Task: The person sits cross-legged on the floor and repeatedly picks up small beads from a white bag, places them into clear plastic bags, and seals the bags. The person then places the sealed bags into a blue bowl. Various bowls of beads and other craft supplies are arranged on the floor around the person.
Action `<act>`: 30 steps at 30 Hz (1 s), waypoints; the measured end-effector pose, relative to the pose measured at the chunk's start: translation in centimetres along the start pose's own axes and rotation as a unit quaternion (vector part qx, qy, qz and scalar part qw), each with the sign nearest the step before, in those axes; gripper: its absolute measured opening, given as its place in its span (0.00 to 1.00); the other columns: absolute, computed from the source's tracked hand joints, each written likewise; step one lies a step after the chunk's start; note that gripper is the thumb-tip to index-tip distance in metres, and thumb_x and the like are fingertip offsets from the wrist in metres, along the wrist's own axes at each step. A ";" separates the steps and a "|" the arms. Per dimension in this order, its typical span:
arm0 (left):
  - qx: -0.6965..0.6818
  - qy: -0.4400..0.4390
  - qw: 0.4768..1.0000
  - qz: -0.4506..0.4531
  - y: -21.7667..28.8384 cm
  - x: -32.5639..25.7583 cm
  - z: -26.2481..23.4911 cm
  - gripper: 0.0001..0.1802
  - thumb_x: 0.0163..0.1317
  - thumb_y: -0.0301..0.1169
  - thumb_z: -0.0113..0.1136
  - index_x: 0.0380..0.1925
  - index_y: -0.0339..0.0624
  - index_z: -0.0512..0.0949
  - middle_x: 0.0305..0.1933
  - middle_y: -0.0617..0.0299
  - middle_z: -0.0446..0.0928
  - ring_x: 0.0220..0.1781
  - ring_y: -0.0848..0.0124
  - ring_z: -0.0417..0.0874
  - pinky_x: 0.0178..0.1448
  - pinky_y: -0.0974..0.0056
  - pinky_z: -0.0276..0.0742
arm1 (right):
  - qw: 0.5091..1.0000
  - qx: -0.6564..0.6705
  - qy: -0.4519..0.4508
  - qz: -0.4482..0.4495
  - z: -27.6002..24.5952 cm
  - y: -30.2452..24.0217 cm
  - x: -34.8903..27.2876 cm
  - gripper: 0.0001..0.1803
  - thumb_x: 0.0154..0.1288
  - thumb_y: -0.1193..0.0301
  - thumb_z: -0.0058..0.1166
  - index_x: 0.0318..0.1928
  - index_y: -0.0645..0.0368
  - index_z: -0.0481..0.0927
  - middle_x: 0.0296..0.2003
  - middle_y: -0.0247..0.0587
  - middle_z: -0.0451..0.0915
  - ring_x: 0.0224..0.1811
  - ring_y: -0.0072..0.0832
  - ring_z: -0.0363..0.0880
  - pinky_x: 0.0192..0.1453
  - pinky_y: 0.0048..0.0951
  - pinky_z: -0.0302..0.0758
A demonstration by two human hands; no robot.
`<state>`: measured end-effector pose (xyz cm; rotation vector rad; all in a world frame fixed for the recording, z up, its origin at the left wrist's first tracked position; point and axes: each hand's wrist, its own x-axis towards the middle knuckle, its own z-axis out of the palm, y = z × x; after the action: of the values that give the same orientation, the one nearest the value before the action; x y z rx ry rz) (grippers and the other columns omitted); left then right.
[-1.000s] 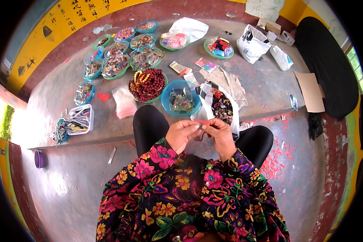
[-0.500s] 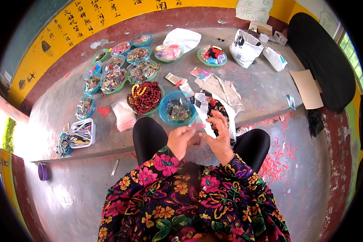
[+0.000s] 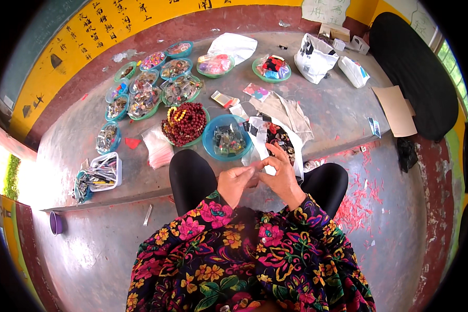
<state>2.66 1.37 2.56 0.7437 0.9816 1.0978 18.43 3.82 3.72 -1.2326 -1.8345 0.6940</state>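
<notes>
In front of my lap, my left hand (image 3: 234,182) is closed in a pinch, its fingertips close to those of the other hand. My right hand (image 3: 278,174) also pinches with thumb and forefinger, its other fingers raised and spread. Between them is what looks like a small clear plastic bag (image 3: 252,182), mostly hidden by the fingers. Just past my right hand lies an open white bag (image 3: 298,160) full of dark, colourful small pieces. A blue bowl (image 3: 208,141) holding small clear packets stands beyond my left hand. Left of it is a stack of clear, pink-edged plastic bags (image 3: 158,148).
Dark red bead strings fill a green bowl (image 3: 207,122). Several bowls of packets stand farther left, with a white basket of pens (image 3: 120,171) nearer. A beige cloth (image 3: 291,117) and a white carrier bag (image 3: 316,62) lie right. Pink scraps (image 3: 354,200) litter the lower floor.
The pink strip that showed between my fingertips is no longer visible. My hands have drawn slightly closer together, and the view has shifted a little.
</notes>
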 end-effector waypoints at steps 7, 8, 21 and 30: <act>0.006 -0.011 1.000 0.015 -0.8 0.0 -0.4 0.11 0.63 0.25 0.51 0.41 0.27 0.76 0.39 0.55 0.77 0.37 0.70 0.80 0.42 0.66 0.80 | 0.999 0.011 -0.028 -0.015 -0.2 0.2 0.0 0.08 0.40 0.74 0.63 0.26 0.52 0.81 0.56 0.44 0.69 0.65 0.45 0.55 0.64 0.39 0.60; 0.009 -0.010 1.000 0.014 -1.0 0.0 -0.5 0.11 0.63 0.25 0.51 0.41 0.27 0.76 0.38 0.55 0.77 0.36 0.70 0.80 0.41 0.66 0.80 | 0.999 0.010 -0.038 -0.013 -0.4 0.0 0.1 0.06 0.41 0.73 0.63 0.25 0.53 0.81 0.55 0.44 0.70 0.65 0.45 0.56 0.63 0.39 0.60; -0.081 -0.034 0.996 -0.024 -0.9 0.2 -0.6 0.08 0.63 0.25 0.51 0.36 0.31 0.76 0.35 0.57 0.78 0.35 0.71 0.80 0.41 0.69 0.78 | 0.999 0.038 -0.005 0.035 0.3 -0.3 -0.6 0.05 0.44 0.74 0.62 0.25 0.58 0.81 0.42 0.43 0.76 0.41 0.34 0.77 0.41 0.26 0.74; -0.155 -0.048 0.986 -0.029 -0.9 0.0 -1.1 0.09 0.63 0.28 0.51 0.37 0.33 0.75 0.37 0.60 0.77 0.36 0.75 0.79 0.42 0.71 0.77 | 0.927 0.327 0.006 0.182 1.7 0.4 -1.0 0.06 0.51 0.77 0.62 0.29 0.63 0.77 0.26 0.28 0.74 0.27 0.12 0.69 0.29 0.15 0.67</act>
<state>1.99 1.15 1.36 0.5068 0.7251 1.1205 17.42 3.01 2.16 -1.1070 -1.1974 1.3674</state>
